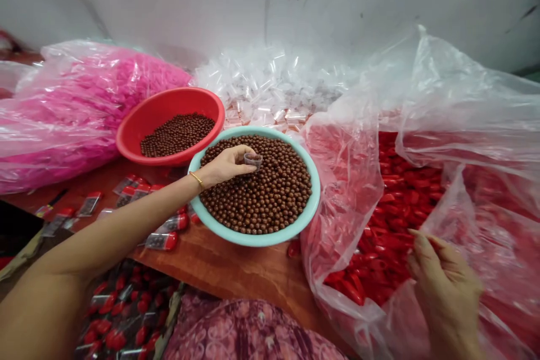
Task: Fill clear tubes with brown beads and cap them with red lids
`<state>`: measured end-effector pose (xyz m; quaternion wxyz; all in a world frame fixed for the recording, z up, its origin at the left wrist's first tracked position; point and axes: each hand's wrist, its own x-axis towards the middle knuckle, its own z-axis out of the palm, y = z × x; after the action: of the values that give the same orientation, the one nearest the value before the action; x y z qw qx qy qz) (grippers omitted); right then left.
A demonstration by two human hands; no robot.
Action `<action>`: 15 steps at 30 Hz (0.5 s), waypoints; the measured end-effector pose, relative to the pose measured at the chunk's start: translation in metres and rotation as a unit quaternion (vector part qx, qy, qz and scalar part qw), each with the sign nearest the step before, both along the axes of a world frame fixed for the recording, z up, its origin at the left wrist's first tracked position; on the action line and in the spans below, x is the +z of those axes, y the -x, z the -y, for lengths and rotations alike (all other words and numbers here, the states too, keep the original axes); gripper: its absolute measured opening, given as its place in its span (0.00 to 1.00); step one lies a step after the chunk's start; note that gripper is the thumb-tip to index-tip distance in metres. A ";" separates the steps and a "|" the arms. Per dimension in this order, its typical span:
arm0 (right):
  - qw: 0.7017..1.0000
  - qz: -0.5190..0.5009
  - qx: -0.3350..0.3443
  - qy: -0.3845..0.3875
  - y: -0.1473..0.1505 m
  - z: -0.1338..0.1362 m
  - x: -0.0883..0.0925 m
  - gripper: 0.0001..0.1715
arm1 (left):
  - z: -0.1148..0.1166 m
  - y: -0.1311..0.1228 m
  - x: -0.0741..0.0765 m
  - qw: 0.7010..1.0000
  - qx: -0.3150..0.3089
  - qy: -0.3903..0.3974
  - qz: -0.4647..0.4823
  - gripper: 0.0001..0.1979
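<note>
My left hand (228, 165), with a gold bangle at the wrist, is closed on a small clear plastic container (253, 162). Something brown shows inside its mouth. It is held over a light blue basin (314, 197) full of round brown balls (261, 202), right above their surface. To the right, my right hand (447, 287) hovers at a clear plastic bag (337, 180) of shiny red caps (390, 225). Its fingers are partly stretched and apart, and I see nothing between them.
Behind the light blue basin, a red basin (126, 129) holds more brown balls. Clear plastic containers (278, 84) are heaped by the wall. A bag of pink pieces (93, 101) lies left. Filled red-capped containers (162, 241) lie on the table; more fill a box (126, 309) below.
</note>
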<state>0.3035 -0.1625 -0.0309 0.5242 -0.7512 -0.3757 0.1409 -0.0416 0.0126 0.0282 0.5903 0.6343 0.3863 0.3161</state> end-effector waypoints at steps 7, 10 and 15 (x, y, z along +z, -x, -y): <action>0.978 -0.195 0.068 -0.037 0.039 -0.019 0.060 0.22 | 0.024 0.005 0.001 0.999 0.000 0.027 0.042 0.15; 0.965 -0.180 0.188 -0.039 0.066 -0.038 0.075 0.20 | 0.039 0.003 -0.001 0.999 0.002 -0.002 0.039 0.14; 0.919 -0.130 0.371 -0.039 0.122 -0.077 0.077 0.19 | 0.063 0.004 -0.002 0.997 -0.007 0.048 0.062 0.14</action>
<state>0.1815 -0.0857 0.0457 0.5077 -0.5119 -0.5613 0.4064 -0.0459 -0.0503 0.0264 0.6452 0.5869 0.3592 0.3320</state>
